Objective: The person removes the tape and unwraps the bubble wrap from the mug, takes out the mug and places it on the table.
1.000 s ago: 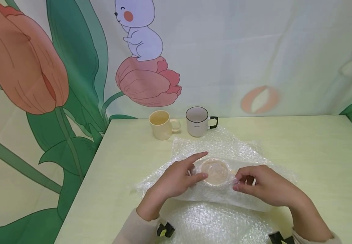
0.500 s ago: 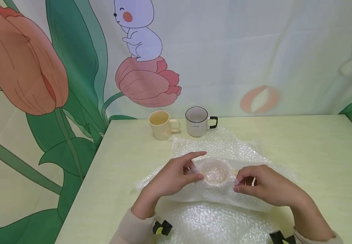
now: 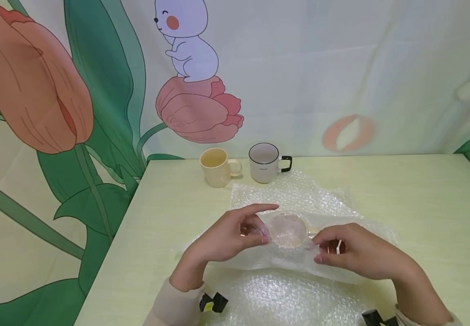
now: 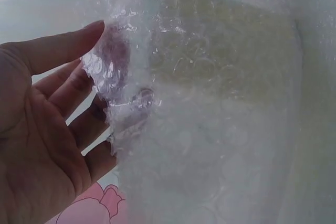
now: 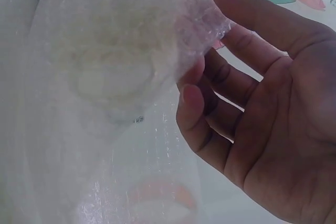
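A round-rimmed cup [image 3: 288,231] stands upright between the hands, blurred under a layer of bubble wrap [image 3: 320,267]. In the right wrist view, the pale yellow body and a handle-like loop [image 5: 115,77] show through the plastic. My left hand [image 3: 231,235] pinches the wrap's edge left of the cup, thumb in front, other fingers partly behind the film [image 4: 110,61], index finger raised. On the cup's other side my right hand [image 3: 357,249] holds a gathered edge of the wrap [image 5: 202,27] between thumb and fingers.
Behind the hands stand a yellow mug [image 3: 216,174] and a white mug [image 3: 263,167] with a black rim and handle. More bubble wrap [image 3: 284,294] spreads over the pale table [image 3: 137,271] in front and behind. A printed cloth [image 3: 300,81] hangs along the back edge.
My left thumb has moved off the cup's rim to the wrap at its left. The film over the rim has shifted. My right hand stays nearly in place, its thumb slightly lower.
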A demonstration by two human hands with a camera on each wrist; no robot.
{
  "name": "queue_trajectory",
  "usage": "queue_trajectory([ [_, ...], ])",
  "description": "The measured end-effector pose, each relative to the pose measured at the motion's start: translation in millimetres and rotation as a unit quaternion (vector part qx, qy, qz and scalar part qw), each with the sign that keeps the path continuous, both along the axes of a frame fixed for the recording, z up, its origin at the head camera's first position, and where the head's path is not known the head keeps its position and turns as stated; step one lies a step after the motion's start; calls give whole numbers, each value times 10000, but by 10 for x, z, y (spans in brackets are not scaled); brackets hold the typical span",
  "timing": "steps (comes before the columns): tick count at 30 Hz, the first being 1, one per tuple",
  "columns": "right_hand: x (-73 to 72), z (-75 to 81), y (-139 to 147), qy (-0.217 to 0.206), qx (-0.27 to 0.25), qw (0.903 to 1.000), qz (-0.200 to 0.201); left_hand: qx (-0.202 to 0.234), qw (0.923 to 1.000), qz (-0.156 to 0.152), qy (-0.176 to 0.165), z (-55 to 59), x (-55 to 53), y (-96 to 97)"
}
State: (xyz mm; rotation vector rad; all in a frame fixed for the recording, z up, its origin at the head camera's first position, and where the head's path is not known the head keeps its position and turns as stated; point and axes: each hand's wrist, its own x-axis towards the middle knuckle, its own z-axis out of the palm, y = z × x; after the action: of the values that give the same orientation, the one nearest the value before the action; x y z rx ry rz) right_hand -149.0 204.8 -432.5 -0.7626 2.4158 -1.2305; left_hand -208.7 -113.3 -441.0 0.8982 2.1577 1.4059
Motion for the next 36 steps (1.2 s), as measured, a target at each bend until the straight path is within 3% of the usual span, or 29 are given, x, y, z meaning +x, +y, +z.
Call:
queue_trajectory([
  [8,10,-11,-2,144,-260,9988,397,198,9987,-463,-124,0,-6,-40],
  [14,10,-21,-1,168,-483,9955,801,-22,9987,-342,-368,13,-3,-61],
  [22,23,-23,11,91,-460,9930,1080,-254,9988,-280,-297,20,-11,-68],
  [30,34,25,81,-396,-47,9944,983,-999,9923,-618,-398,-3,-49,-111],
  [33,35,18,100,-450,308,9959,715,-1427,9867,-683,-386,-13,-46,-122],
  [36,35,-5,101,-416,851,9949,336,-1984,9785,-504,-247,-19,-24,-115],
])
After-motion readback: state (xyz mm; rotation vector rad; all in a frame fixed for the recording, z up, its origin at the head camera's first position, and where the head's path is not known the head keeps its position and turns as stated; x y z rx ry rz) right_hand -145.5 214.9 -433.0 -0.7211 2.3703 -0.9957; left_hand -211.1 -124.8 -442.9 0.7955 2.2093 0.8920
